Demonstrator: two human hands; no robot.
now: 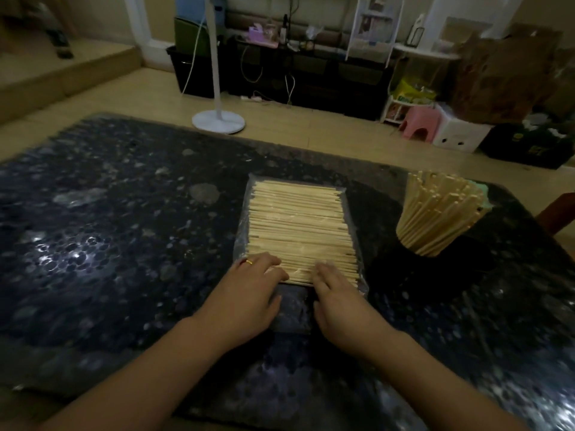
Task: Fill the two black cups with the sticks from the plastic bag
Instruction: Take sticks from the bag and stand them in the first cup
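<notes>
Both hands, left hand (249, 293) and right hand (339, 303), flat-fingered on clear plastic bag (298, 231) of pale sticks (298, 219).

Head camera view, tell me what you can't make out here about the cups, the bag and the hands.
- Black cup: its body merges with the dark table; sticks hide its inside.
- Second cup: none discernible.
- Plastic bag: near edge covered by left hand and right hand; opening not visible.
- Fingertips' grip: blurred.

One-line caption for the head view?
Both hands, left hand and right hand, rest on the plastic bag of sticks beside a stick-filled black cup.
</notes>
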